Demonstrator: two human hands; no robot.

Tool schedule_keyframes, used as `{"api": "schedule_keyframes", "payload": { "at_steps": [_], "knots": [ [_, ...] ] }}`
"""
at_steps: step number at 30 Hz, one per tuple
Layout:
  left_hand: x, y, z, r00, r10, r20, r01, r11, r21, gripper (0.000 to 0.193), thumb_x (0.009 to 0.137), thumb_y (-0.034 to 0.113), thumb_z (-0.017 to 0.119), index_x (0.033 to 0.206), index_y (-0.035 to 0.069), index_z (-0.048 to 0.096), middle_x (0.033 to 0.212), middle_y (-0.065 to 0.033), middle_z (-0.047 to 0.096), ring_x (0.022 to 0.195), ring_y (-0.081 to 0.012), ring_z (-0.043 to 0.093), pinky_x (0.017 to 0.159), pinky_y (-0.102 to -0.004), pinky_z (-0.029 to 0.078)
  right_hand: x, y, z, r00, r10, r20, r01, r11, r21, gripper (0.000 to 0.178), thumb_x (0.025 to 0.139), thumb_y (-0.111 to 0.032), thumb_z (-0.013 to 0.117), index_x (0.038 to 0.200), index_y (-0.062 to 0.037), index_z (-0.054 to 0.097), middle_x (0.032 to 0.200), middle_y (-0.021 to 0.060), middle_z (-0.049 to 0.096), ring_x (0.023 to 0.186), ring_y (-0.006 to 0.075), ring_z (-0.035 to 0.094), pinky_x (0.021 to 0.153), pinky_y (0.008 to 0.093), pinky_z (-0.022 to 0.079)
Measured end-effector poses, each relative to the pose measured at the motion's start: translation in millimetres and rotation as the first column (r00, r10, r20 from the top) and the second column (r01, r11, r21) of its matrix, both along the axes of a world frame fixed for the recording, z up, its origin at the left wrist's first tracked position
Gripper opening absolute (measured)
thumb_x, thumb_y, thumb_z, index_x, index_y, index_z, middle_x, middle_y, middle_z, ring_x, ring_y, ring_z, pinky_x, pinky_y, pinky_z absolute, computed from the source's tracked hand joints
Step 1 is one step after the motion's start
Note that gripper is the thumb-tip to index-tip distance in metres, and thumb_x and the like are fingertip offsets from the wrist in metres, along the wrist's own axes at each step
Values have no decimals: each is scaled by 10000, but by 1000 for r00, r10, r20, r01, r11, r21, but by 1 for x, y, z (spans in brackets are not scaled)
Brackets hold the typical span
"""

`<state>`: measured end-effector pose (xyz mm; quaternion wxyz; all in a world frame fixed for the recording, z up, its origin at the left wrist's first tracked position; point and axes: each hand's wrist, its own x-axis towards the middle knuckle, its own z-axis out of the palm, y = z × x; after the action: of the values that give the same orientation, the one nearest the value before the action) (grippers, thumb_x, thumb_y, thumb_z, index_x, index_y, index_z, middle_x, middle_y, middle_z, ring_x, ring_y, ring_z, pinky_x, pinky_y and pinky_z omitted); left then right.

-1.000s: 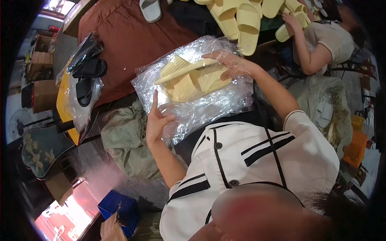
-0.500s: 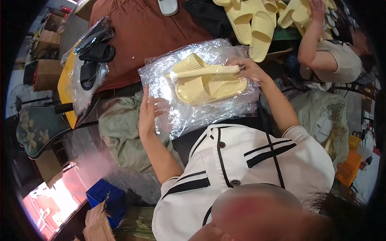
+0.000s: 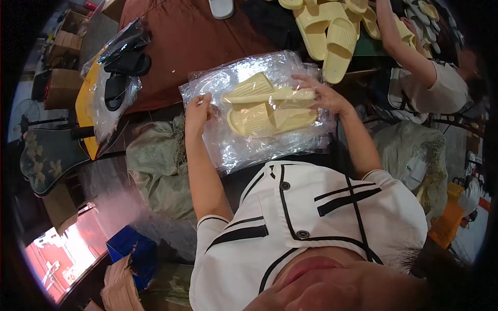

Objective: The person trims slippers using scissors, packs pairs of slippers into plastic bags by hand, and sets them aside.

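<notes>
A pair of pale yellow ridged slippers (image 3: 251, 120) lies in front of me on clear plastic bags (image 3: 218, 150). Shiny film covers at least part of the pair; one slipper is turned on its side against the other. At the bag's left edge, my left hand (image 3: 198, 113) is closed, with thumb and fingertips pinched on the film. My right hand (image 3: 328, 97) curls its fingers around the right ends of the slippers, touching both them and the plastic. Exactly how its fingertips grip is partly hidden.
More yellow slippers (image 3: 340, 44) are piled at the far right, near another person's arm (image 3: 410, 57). Black slippers (image 3: 115, 88) in plastic lie at left, beside a brown cloth-covered surface (image 3: 161, 62). Wrapped sacks (image 3: 155, 160) flank me. A grey slipper (image 3: 222, 8) sits at the far edge.
My left hand has gone from lying spread on the plastic to pinching its edge, slightly higher. My right hand stays by the slippers' right ends. The other person's arm has shifted.
</notes>
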<state>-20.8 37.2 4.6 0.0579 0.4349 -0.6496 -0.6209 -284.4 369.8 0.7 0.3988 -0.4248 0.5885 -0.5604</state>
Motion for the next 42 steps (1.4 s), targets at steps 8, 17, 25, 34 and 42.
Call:
{"api": "schedule_keyframes", "payload": {
  "at_steps": [8, 17, 25, 34, 42],
  "knots": [
    [-3, 15, -13, 982, 153, -107, -165, 980, -115, 233, 954, 115, 690, 1153, 7, 635, 740, -71, 687, 585, -95, 584, 528, -258, 466, 2, -9, 6, 955, 168, -244, -161, 986, 49, 656, 642, -168, 877, 1269, -137, 686, 1599, 109, 343, 1480, 306, 314, 1209, 420, 292],
    [30, 4, 21, 837, 320, -443, -393, 916, -82, 242, 990, 13, 606, 1231, -1, 629, 867, -41, 649, 711, -95, 603, 626, -234, 506, -29, 35, 6, 985, 28, 171, -14, 997, -79, 465, 692, -70, 838, 1148, -40, 752, 1352, 161, 632, 1274, 294, 574, 1103, 402, 419],
    [60, -26, -2, 845, 283, -454, -408, 890, -203, 209, 1008, -17, 552, 1182, 6, 665, 885, -22, 651, 731, -85, 586, 676, -235, 496, -51, 100, 12, 888, -191, 418, 289, 939, -185, 460, 686, -1, 776, 1135, 37, 681, 1356, 191, 599, 1242, 297, 594, 1083, 408, 462],
    [46, -38, -7, 964, 3, -265, -104, 924, -368, 280, 998, 9, 561, 1242, -58, 678, 1048, -53, 715, 825, -85, 582, 722, -244, 478, -78, 142, 1, 547, -591, 593, 792, 595, -137, 613, 787, -61, 711, 1362, 74, 549, 1240, 197, 675, 1086, 304, 701, 959, 398, 568],
    [38, -33, -1, 953, -52, -300, -66, 926, -371, 289, 1026, 48, 551, 1266, -68, 663, 945, -12, 657, 737, -57, 531, 662, -215, 453, -176, 31, 74, 534, -493, 687, 838, 415, -353, 465, 831, 30, 718, 1272, 22, 570, 1148, 152, 670, 1049, 299, 699, 868, 431, 612]
  ]
}}
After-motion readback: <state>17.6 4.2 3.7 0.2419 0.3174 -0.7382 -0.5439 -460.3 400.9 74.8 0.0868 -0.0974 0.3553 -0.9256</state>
